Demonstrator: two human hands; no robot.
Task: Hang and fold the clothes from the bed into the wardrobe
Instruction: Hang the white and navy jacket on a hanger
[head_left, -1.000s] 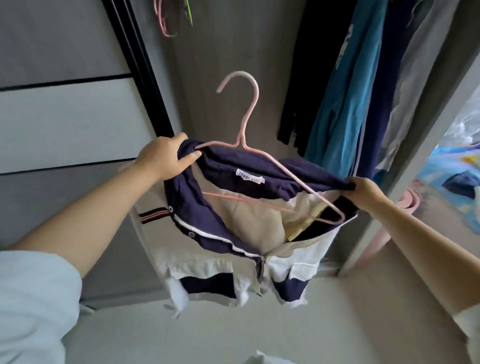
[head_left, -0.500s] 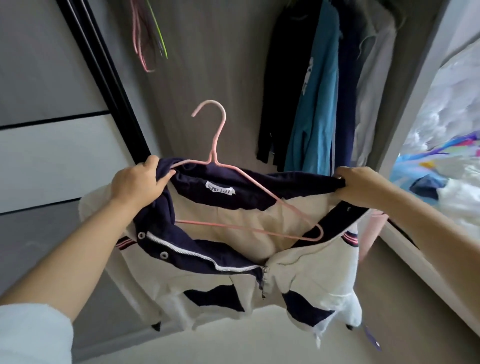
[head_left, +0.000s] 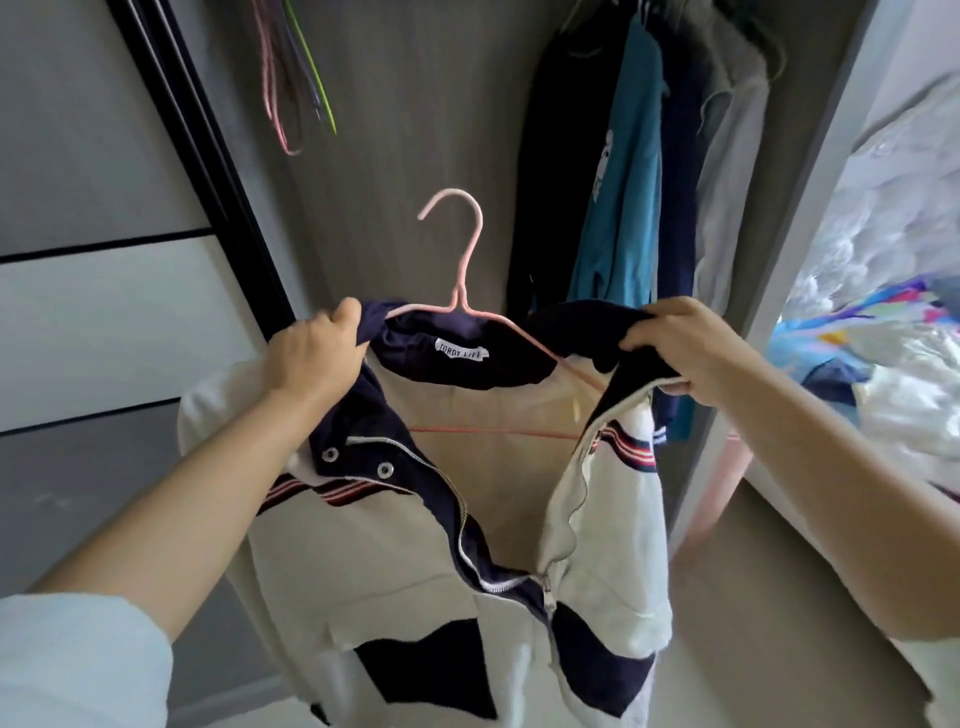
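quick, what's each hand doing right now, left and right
Left hand: grips the navy collar of the zip-up jacket on the pink hanger.
Right hand: grips the collar's other side.

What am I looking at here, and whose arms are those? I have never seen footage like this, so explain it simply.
There is no machine here. The picture comes from a wide-angle camera worn on a person's head, looking forward and down, so the two arms reaching in from the bottom are the wearer's own.

The left hand and the right hand each grip the dark collar of a white and navy zip jacket. A pink hanger sits inside the jacket, its hook sticking up between the hands.

Behind them is an open wardrobe. Clothes already hang in it on the right, among them a blue top, and a few spare hangers dangle at the upper left. At the far right edge is a pile of bright fabric, probably the bed.
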